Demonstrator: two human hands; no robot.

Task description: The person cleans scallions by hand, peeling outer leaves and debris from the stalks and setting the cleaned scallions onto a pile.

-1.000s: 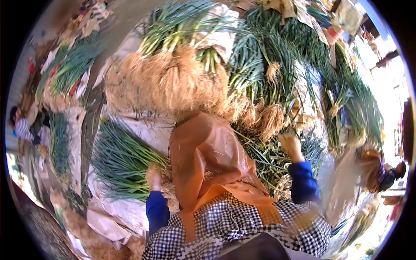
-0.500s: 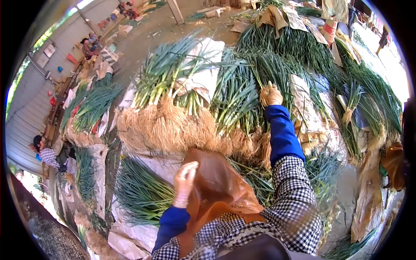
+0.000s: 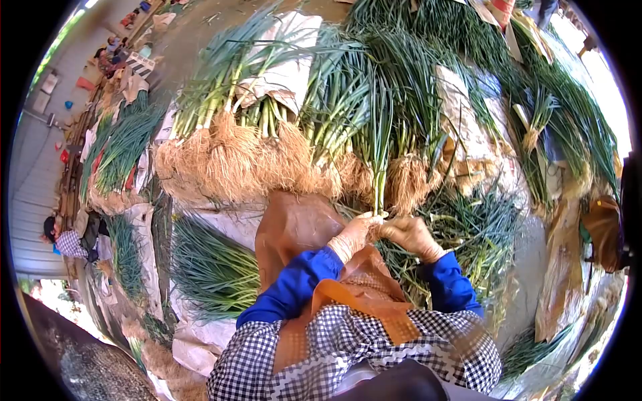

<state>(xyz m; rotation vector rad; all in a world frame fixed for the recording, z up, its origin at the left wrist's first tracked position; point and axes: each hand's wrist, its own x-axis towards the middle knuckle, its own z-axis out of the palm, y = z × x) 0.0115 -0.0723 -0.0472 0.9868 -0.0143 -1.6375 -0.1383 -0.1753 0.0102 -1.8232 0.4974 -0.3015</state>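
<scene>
My left hand (image 3: 358, 235) and my right hand (image 3: 411, 238) meet above the apron, both closed at the pale root end of a green onion (image 3: 379, 184). Its stalk points away from me, and its long leaves lie over the heap behind. The fingers cover the roots, so I cannot make out how each hand grips them. Beyond, bundles of green onions (image 3: 231, 157) lie side by side with bushy tan roots toward me. A separate root clump (image 3: 409, 180) sits just past my right hand.
A brown apron (image 3: 297, 224) covers my front. Rootless green onions (image 3: 212, 271) lie on sheeting at the left, and loose leaves (image 3: 468, 234) are heaped at the right. More green onions (image 3: 428, 27) fill the back. A person (image 3: 70, 242) sits at the far left.
My right hand has come back from the far bundles to my front with a green onion. My left hand has moved right to meet it. The view has tilted downward.
</scene>
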